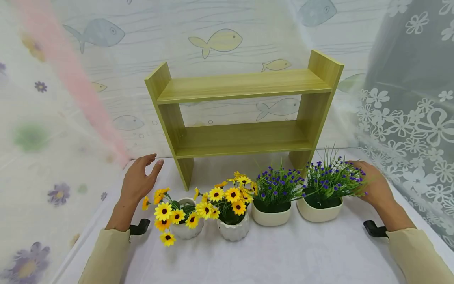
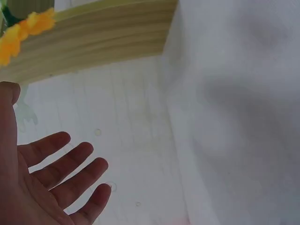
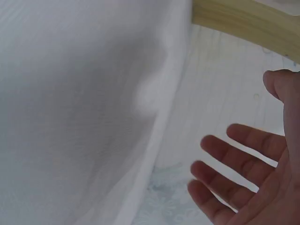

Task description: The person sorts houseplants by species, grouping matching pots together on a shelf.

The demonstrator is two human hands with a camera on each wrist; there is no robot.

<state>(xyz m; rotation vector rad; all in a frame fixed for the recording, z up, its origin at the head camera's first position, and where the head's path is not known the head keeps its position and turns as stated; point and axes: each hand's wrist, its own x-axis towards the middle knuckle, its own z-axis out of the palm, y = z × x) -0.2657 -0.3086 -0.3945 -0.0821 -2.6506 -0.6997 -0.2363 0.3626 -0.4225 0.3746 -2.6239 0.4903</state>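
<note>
Could snag the far-right pot of purple flowers [image 1: 324, 191], at the row's end on the counter [image 1: 269, 256] before the shelf [image 1: 244, 138], by brushing its loose stems [image 1: 336, 169] with the right hand [image 1: 375, 184], fingers spread and nothing in its grip. Could likewise tip the far-left pot of yellow flowers [image 1: 177, 216] by catching blooms [image 1: 164, 211] spilling toward the left hand [image 1: 138, 180], equally loose and empty in grip. In count: two pots of yellow flowers, two of purple, one shelf, two hands.
</note>
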